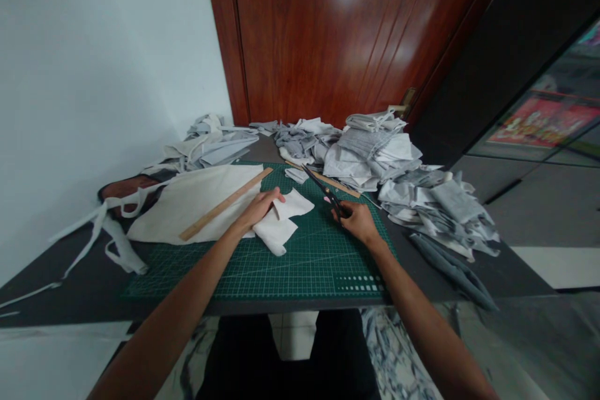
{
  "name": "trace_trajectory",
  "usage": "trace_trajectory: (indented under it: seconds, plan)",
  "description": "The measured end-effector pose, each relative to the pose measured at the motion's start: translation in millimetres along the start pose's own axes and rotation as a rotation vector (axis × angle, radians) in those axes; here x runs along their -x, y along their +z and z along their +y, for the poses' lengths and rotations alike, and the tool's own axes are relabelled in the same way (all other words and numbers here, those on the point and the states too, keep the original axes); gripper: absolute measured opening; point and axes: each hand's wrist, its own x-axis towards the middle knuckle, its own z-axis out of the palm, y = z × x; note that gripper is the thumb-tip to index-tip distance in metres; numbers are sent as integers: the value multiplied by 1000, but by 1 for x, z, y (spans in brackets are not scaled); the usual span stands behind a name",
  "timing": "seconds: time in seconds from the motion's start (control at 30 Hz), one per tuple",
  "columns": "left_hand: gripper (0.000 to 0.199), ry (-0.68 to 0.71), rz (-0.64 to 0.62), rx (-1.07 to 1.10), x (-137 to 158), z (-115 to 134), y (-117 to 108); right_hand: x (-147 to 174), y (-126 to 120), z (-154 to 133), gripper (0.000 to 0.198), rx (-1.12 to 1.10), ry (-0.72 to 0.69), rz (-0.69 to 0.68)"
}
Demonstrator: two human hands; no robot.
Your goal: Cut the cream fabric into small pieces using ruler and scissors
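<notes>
My left hand (260, 207) pinches a small piece of white fabric (296, 204) between thumb and fingers. A lower flap of white cloth (275, 232) hangs beneath it; whether the two are joined I cannot tell. My right hand (356, 219) is closed round the handles of black scissors (323, 186), whose blades point up and left, apart from the cloth. Both hands are over a green cutting mat (300, 275). Left of my left hand, a wooden ruler (225, 205) lies across a large cream fabric panel (164, 215).
Fabric heaps line the back, including a folded stack (375, 144) and a right-hand pile (440, 206). A second wooden ruler (344, 186) lies behind the scissors. Loose straps (94, 234) trail at left. A rolled grey cloth (452, 272) lies near the right front edge. A wooden door (319, 37) stands behind.
</notes>
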Motion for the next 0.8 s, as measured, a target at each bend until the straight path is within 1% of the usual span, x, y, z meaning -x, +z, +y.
trace_trajectory:
  seconds: [0.07,0.1,0.13,0.27,0.37,0.43,0.53,0.63,0.73,0.8]
  plan:
    - [40,82,74,-129,0,0,1,-1,6,2,26,-72,43,52]
    - [31,102,85,-167,1,1,1,-2,9,3,26,-109,58,68]
    - [28,113,88,-202,1,1,2,-4,12,3,26,-142,64,73]
    - [36,198,89,-388,4,2,3,-11,19,4,41,-276,27,30]
    - [44,238,83,-422,6,3,5,-16,19,6,50,-333,-2,-2]
    - [46,251,77,-415,7,3,8,-19,19,9,51,-335,-18,-14]
    - [50,279,64,-394,7,-1,14,-24,22,14,47,-298,-45,-20]
    - [57,332,58,-414,5,-8,18,-32,26,18,41,-222,-71,-3]
    - [63,362,82,-457,2,-15,20,-41,27,21,31,-129,-95,14]
    - [62,359,107,-468,0,-17,20,-47,27,21,23,-69,-110,12]
